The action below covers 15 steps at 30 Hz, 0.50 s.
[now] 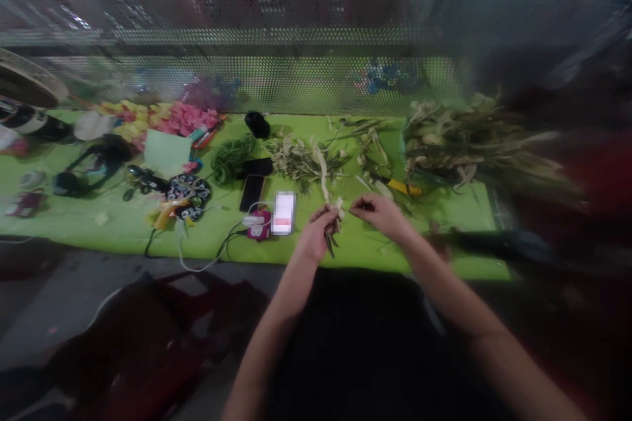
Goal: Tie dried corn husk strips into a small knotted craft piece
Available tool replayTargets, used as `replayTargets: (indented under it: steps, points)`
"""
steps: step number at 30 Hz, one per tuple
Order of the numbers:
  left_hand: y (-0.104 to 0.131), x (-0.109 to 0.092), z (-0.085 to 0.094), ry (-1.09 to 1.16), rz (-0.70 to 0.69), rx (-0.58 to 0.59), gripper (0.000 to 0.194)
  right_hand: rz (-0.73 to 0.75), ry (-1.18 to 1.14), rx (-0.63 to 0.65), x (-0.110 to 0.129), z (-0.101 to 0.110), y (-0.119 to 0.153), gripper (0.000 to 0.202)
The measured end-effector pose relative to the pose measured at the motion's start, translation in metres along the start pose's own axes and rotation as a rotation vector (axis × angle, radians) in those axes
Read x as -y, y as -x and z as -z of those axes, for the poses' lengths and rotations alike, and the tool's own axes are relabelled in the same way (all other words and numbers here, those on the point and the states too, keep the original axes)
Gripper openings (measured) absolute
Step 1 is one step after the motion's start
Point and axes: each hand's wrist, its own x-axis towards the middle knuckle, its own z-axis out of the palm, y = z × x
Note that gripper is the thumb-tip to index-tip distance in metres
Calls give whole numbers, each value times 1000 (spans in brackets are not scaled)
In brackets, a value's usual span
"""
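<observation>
My left hand (316,235) is closed around a small bunch of pale dried leaves (339,209), held just above the near side of the green table (306,256). Dark leaf ends hang below its fingers. Just to the right, my right hand (378,214) has its thumb and fingertips pinched together, apart from the bunch; anything between them is too small to make out. Beyond my left hand lies a loose pile of dried leaves and stalks (296,161). A yellow-handled cutter (405,187) rests behind my right hand among more dried strips.
A large heap of dried stalks (454,138) fills the right end. Left of my hands lie a lit phone (283,214), a dark phone (253,193), cables and green stringy material (230,159). Farther left are a yellow glue gun (170,214) and pink flowers (190,120). A perforated panel (296,82) stands behind.
</observation>
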Motion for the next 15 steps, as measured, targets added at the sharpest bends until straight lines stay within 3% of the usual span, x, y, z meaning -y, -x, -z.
replayTargets:
  steps: [3, 7, 15]
  points:
    - [0, 1, -1, 2, -4, 27, 23, -54, -82, -18, 2, 0, 3, 22]
    - [1, 1, -3, -181, -72, 27, 19, -49, -144, 13, 1, 0, 6, 25]
    - [4, 5, -2, -511, -209, 101, 13, 83, 199, -71, 0, 4, 8, 26]
